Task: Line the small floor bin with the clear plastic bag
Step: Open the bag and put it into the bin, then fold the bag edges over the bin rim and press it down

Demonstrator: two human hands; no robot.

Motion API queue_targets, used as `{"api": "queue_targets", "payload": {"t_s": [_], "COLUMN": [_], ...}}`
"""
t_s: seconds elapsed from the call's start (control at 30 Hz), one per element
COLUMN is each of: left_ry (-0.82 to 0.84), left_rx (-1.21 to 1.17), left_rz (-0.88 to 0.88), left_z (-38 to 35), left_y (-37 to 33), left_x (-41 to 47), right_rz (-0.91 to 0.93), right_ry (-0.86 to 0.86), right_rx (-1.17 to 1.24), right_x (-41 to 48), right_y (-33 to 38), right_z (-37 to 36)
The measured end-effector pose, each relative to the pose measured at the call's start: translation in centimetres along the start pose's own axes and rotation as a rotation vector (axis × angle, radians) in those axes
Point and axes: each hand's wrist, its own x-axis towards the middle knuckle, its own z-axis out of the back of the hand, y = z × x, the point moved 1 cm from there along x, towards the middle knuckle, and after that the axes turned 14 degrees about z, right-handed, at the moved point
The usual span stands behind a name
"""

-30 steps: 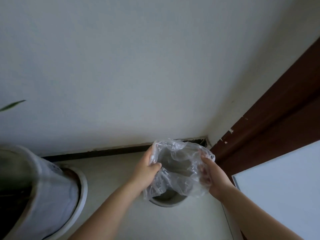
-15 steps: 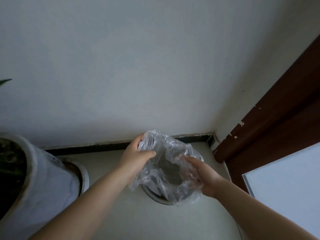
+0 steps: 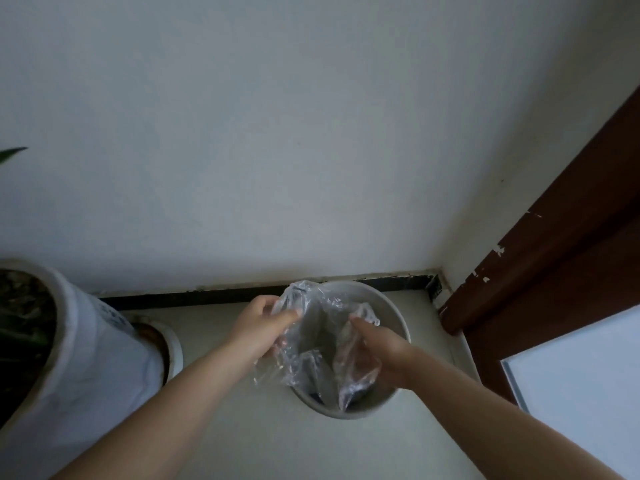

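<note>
Lowered since the earlier frame, the bag (image 3: 322,344) now hangs crumpled and clear inside the bin (image 3: 388,303). My left hand (image 3: 258,329) and right hand (image 3: 381,355) each pinch its mouth edge.

Home corner: potted plant (image 3: 52,358), wooden door frame (image 3: 554,271) (paint chipped).

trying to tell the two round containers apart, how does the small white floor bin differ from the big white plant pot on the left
The small white floor bin is low and holds a crumpled clear plastic bag, gripped by the left hand and right hand. The big white plant pot is far taller and wider and holds dark soil and green leaves. The pot sits in a saucer; the bin stands on the bare floor. Both are round, pale, and near the wall.
</note>
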Motion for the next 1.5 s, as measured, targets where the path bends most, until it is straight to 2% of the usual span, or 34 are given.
{"api": "queue_targets", "payload": {"t_s": [0.03,0.1,0.17,0.23,0.33,0.5,0.57,0.67,0.8,0.87,0.97,1.07,1.23,1.33,1.4,1.47,1.5], "left_ry": [-0.012,-0.067,-0.11,-0.122,-0.133,-0.1,-0.124,-0.17,-0.14,-0.096,-0.086,-0.096,0.014,0.175,0.297,0.258,0.133], "left_rx": [-0.013,0.035,0.091,0.067,-0.007,-0.166,-0.182,-0.179,-0.166,-0.224,-0.315,-0.269,-0.073,0.062,0.018,0.024,0.054], "left_rz": [-0.011,-0.06,-0.115,-0.134,-0.104,-0.028,-0.021,-0.09,-0.173,-0.205,-0.17,-0.103,0.08,0.227,0.289,0.235,0.137], "left_z": [0.0,0.1,0.0,-0.4,-0.9,-1.4,-1.6,-2.1,-2.5,-2.6,-2.9,-3.1,-3.3,-2.4,-1.4,-0.5,-0.2], "left_y": [-0.1,-0.2,-0.3,-0.4,-0.6,-1.4,-1.6,-1.4,-1.1,-1.0,-1.0,-0.8,0.4,1.7,2.2,2.2,2.1], "left_x": [0.2,0.8,1.6,2.3,3.2,4.1,4.3,4.7,6.2,7.0,8.1,9.2,10.0,10.2,9.9,9.5,9.3], "right_rz": [0.03,0.102,0.191,0.321,0.438,0.338,0.309,0.342,0.415,0.45,0.433,0.389,0.234,0.147,0.101,0.175,0.28], "right_ry": [0.011,-0.008,-0.158,-0.315,-0.388,-0.321,-0.317,-0.406,-0.466,-0.461,-0.51,-0.545,-0.604,-0.588,-0.58,-0.613,-0.637], "right_rx": [-0.031,-0.25,-0.463,-0.466,-0.285,0.023,-0.024,-0.172,-0.119,-0.015,0.019,-0.016,-0.064,-0.106,-0.063,-0.153,-0.25], "right_x": [-0.3,-1.0,-1.7,-2.2,-2.5,-1.7,-1.2,-0.1,1.4,2.2,3.6,4.8,5.5,4.8,4.1,2.8,1.9], "right_y": [0.2,0.7,1.0,1.2,1.4,2.0,2.4,2.9,2.8,2.6,1.9,1.0,-1.2,-2.4,-2.5,-1.8,-1.3], "right_z": [0.5,1.9,3.4,4.8,6.3,8.0,8.1,7.9,7.9,8.2,9.0,9.6,10.6,10.9,11.2,11.3,11.1]}}
